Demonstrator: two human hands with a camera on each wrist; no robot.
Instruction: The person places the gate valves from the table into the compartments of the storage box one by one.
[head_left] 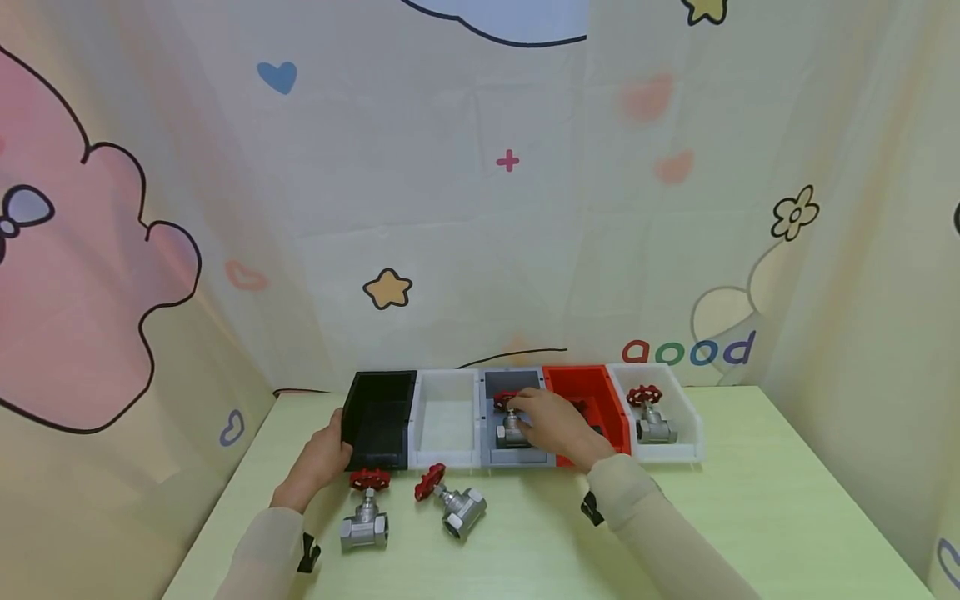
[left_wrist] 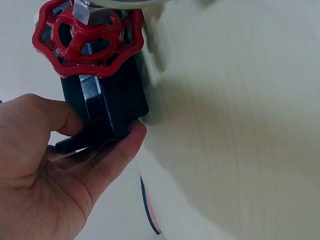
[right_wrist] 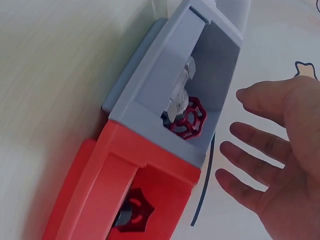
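Observation:
My left hand grips the outer side wall of the black bin, thumb over the wall and fingers beneath it. My right hand is over the grey bin, fingers spread and holding nothing. Inside that bin lies a metal valve with a red handwheel; the fingertips are apart from it in the right wrist view. Two similar valves lie on the table in front of the bins: one valve near my left hand, another valve tilted to its right.
The bins stand in one row. A white bin sits between black and grey. Right of grey, the red bin holds a valve partly hidden by its wall. A white end bin holds another valve. A printed curtain hangs behind.

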